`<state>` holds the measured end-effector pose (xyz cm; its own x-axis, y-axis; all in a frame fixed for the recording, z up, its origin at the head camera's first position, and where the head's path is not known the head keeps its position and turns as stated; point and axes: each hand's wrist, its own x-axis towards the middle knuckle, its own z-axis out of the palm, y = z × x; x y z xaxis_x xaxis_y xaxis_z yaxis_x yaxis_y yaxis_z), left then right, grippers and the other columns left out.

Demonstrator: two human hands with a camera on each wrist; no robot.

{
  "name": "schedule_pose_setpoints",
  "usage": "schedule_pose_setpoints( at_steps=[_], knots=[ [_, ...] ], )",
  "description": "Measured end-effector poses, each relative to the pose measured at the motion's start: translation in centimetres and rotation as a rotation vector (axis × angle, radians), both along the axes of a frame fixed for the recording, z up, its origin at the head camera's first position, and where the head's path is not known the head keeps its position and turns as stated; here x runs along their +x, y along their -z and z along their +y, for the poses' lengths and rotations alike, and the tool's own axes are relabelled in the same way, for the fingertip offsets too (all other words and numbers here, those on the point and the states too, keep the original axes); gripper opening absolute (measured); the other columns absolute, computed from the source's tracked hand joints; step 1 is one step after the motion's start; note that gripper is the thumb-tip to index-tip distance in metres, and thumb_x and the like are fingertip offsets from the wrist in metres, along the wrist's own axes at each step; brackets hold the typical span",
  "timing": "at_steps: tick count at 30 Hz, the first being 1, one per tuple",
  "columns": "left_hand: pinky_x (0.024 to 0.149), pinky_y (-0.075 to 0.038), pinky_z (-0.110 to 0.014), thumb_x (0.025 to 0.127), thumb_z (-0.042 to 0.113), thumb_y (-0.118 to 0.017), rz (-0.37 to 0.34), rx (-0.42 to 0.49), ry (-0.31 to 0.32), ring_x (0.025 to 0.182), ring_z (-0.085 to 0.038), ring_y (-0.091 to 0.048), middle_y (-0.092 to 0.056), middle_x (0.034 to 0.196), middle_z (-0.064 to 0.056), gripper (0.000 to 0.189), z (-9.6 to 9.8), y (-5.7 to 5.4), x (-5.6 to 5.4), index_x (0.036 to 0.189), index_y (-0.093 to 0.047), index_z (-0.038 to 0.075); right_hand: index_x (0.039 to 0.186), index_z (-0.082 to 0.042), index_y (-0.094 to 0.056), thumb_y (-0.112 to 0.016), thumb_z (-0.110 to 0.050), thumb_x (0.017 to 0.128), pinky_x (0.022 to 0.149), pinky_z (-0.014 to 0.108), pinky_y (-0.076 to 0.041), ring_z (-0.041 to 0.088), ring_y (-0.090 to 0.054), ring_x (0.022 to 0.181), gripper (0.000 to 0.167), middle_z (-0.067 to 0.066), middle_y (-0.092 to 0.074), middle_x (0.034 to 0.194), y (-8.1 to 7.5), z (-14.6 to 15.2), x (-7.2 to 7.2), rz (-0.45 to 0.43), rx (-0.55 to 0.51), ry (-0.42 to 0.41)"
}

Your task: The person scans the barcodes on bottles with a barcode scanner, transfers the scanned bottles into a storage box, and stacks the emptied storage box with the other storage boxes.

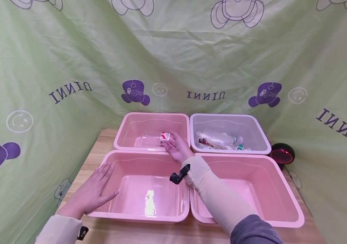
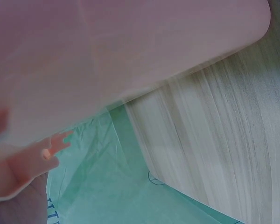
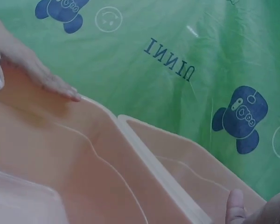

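My left hand [image 1: 92, 191] rests with straight, spread fingers on the left rim of the front left pink bin [image 1: 149, 218]. My right hand [image 1: 177, 147] reaches over the rim of the back left pink bin [image 1: 155, 114]. Its fingertips are right beside a small white and red box [image 1: 165, 137] inside that bin, and the fingers look loosely extended. A clear plastic item [image 1: 150, 139] lies to the left of the box. In the right wrist view, the thumb [image 3: 235, 205] shows at the lower right, and the box is out of sight.
A whitish bin [image 1: 228, 117] at back right holds a clear bottle [image 1: 222, 137], a dark red wrapper [image 1: 210, 144] and other items. My right forearm crosses the front right pink bin [image 1: 283, 200]. A round black device [image 1: 282, 154] stands beyond the bins on the wooden table [image 1: 100, 145].
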<state>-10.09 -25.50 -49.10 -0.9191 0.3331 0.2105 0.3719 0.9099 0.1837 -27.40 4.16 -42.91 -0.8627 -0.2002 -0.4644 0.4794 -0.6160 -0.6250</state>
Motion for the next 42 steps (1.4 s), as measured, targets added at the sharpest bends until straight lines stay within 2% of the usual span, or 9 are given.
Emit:
schedule_pose_setpoints(
  at_steps=[4,9,16,20,27,32,36,39,42],
  knots=[
    [0.124,0.004,-0.024,0.097,0.046,-0.066,-0.009,-0.007,-0.005,0.149,-0.049,-0.027,-0.028,0.162,-0.031,0.087,0.0,-0.1,-0.2,0.153,-0.035,-0.013,0.152,0.006,-0.034,-0.062,-0.020,0.104,0.114,0.034,-0.042,0.022,-0.057,0.100,0.061,0.022,-0.042,0.144,0.2,1.1,0.1,0.037,0.055,-0.035],
    [0.124,0.003,-0.026,0.097,0.047,-0.065,-0.024,-0.013,-0.019,0.150,-0.048,-0.025,-0.027,0.163,-0.031,0.088,0.0,-0.2,-0.2,0.155,-0.033,-0.012,0.149,0.005,-0.036,-0.057,-0.016,0.105,0.111,0.036,-0.046,0.021,-0.058,0.102,0.053,0.023,-0.044,0.145,0.5,3.0,0.3,0.132,0.192,-0.132],
    [0.123,0.004,-0.024,0.096,0.045,-0.067,-0.007,-0.003,-0.005,0.149,-0.048,-0.026,-0.028,0.163,-0.030,0.088,-0.1,0.0,-0.2,0.155,-0.034,-0.011,0.146,0.007,-0.039,-0.051,-0.009,0.107,0.082,0.024,-0.058,0.011,-0.061,0.083,0.044,0.006,-0.059,0.099,0.2,6.8,0.4,0.311,0.456,-0.314],
    [0.123,0.005,-0.022,0.096,0.046,-0.068,0.023,-0.010,0.011,0.148,-0.048,-0.030,-0.030,0.161,-0.031,0.088,-0.3,0.3,-0.3,0.154,-0.035,-0.011,0.144,0.008,-0.040,-0.051,-0.008,0.107,0.075,0.022,-0.058,0.014,-0.063,0.086,0.042,0.008,-0.062,0.101,0.2,9.3,0.2,0.360,0.543,-0.358],
    [0.121,0.006,-0.019,0.095,0.045,-0.069,0.065,-0.018,0.034,0.146,-0.047,-0.033,-0.034,0.158,-0.033,0.088,-0.5,0.6,-0.4,0.152,-0.037,-0.013,0.144,0.010,-0.038,-0.047,-0.006,0.108,0.089,0.029,-0.059,0.018,-0.065,0.099,0.041,0.026,-0.052,0.136,0.3,13.0,0.4,0.366,0.515,-0.364],
    [0.118,0.006,-0.014,0.093,0.044,-0.072,0.054,0.030,0.018,0.144,-0.050,-0.034,-0.036,0.157,-0.033,0.089,-0.4,0.4,-0.3,0.154,-0.037,-0.010,0.140,0.009,-0.042,-0.046,-0.007,0.109,0.096,0.033,-0.057,0.017,-0.067,0.097,0.036,0.017,-0.058,0.124,0.2,15.6,0.7,0.361,0.487,-0.358],
    [0.117,0.002,-0.015,0.090,0.038,-0.076,0.042,0.064,0.005,0.141,-0.052,-0.037,-0.040,0.155,-0.033,0.086,0.0,-0.6,-0.2,0.152,-0.041,-0.010,0.138,0.008,-0.042,-0.045,-0.007,0.109,0.096,0.033,-0.057,0.016,-0.067,0.097,0.033,0.007,-0.061,0.110,0.0,17.9,1.0,0.383,0.485,-0.356],
    [0.119,-0.005,-0.019,0.090,0.035,-0.077,0.033,0.091,0.000,0.140,-0.053,-0.039,-0.041,0.154,-0.032,0.082,0.4,-1.5,-0.2,0.150,-0.044,-0.010,0.136,0.008,-0.041,-0.042,-0.006,0.109,0.095,0.032,-0.057,0.015,-0.067,0.097,0.031,0.003,-0.062,0.106,-0.1,19.6,1.3,0.406,0.500,-0.361],
    [0.123,-0.022,-0.035,0.092,0.036,-0.076,0.030,0.094,0.006,0.140,-0.051,-0.041,-0.042,0.154,-0.030,0.080,1.1,-2.4,-0.3,0.150,-0.045,-0.009,0.137,0.009,-0.038,-0.041,-0.006,0.109,0.094,0.031,-0.057,0.015,-0.067,0.098,0.032,0.002,-0.062,0.105,-0.2,20.9,1.6,0.423,0.517,-0.367]
  ],
)
